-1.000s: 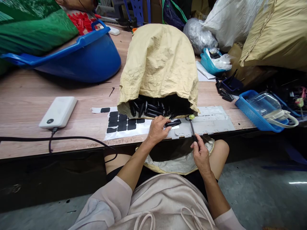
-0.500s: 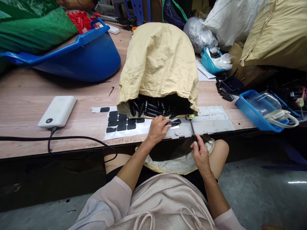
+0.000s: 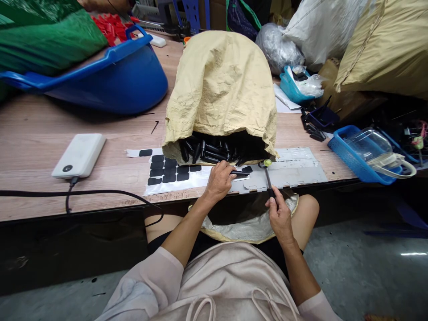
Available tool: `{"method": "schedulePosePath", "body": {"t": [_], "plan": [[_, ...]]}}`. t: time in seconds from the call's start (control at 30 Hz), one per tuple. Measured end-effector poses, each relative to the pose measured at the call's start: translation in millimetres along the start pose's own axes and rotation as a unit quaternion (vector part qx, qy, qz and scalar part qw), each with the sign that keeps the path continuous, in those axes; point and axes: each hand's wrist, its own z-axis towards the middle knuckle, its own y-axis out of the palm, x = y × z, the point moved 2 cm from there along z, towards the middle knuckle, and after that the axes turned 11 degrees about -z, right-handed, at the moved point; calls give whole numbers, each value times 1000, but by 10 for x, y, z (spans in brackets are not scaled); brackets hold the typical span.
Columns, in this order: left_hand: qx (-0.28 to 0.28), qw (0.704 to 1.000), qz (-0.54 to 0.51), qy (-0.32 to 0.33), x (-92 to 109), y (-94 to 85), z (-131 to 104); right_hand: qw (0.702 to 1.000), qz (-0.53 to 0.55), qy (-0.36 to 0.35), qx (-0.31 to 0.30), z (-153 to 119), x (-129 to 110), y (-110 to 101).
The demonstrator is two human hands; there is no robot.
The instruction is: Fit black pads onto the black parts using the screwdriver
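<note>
My left hand (image 3: 219,180) pinches a slim black piece (image 3: 240,173) that points right, low over the table edge. A small black patch (image 3: 247,169) lies by its tip. Closed around the dark handle of a small hammer (image 3: 268,177) is my right hand (image 3: 280,214); the hammer's yellow-green head rests near the grey strip (image 3: 290,171). Black rounded stickers (image 3: 170,170) sit in rows on a white sheet, left of my left hand. Just beyond my hands, a beige sack (image 3: 224,84) opens toward me with several black pieces (image 3: 210,151) inside.
A white power bank (image 3: 79,156) with a black cable (image 3: 110,192) lies at left, below a large blue basin (image 3: 120,80). At right are a blue basket (image 3: 346,138) and a teal basket (image 3: 294,91). An open sack (image 3: 240,232) hangs at my lap.
The black piece in my left hand has shifted slightly down and left at its tip, and the small black patch now shows apart from it. My right hand has hardly moved.
</note>
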Motion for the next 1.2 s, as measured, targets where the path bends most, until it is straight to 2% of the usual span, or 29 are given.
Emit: {"method": "schedulePosePath", "body": {"t": [0.93, 1.03, 1.2], "plan": [[16, 999, -32, -13, 29, -30, 13, 1000, -9, -9, 5, 5, -21, -5], [-19, 999, -41, 10, 107, -75, -36, 1000, -10, -11, 10, 7, -16, 1], [-130, 984, -25, 118, 289, -84, -338, 1000, -15, -10, 3, 5, -13, 8]]}}
